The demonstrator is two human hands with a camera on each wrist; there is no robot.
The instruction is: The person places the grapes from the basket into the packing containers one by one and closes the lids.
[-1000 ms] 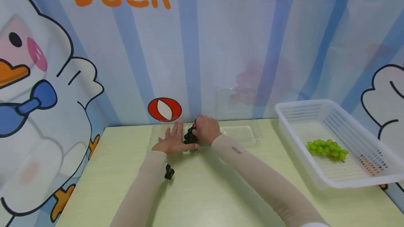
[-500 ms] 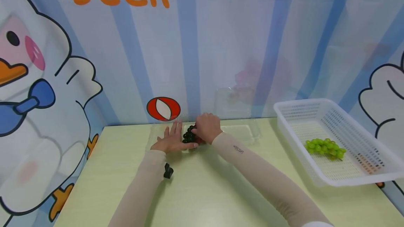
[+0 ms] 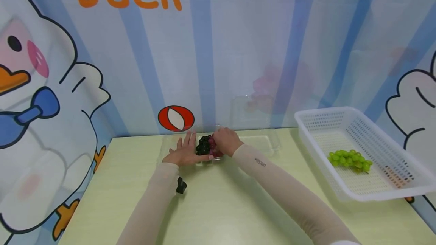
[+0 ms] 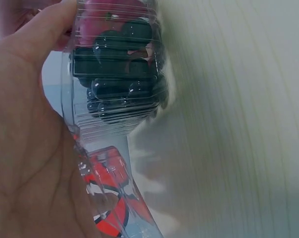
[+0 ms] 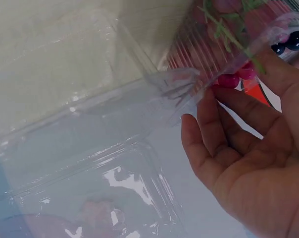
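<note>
A clear plastic box [image 4: 68, 96] stands at the table's back edge. Dark grapes [image 3: 203, 147] fill its left part, with red grapes [image 3: 214, 150] to their right. My left hand [image 3: 184, 154] lies palm down on the clear lid, fingers straight and spread, its thumb along the box's near rim. With curled fingers, my right hand [image 3: 227, 141] holds the red grapes at the box's right end. In the right wrist view pink-red berries [image 5: 228, 80] show between thumb and fingers, and a green stem [image 5: 226, 32] shows through the ribbed wall.
Right of the hands, a second clear box [image 3: 260, 144] stands with its lid raised against the striped backdrop [image 3: 225, 48]. At the right, a white slotted basket [image 3: 335, 180] holds green grapes [image 3: 351, 160]. A small black device [image 3: 181, 185] sits at the left wrist.
My right hand has come down and slightly right with the red grapes, which now show beside the dark ones. My left hand has stayed in place.
</note>
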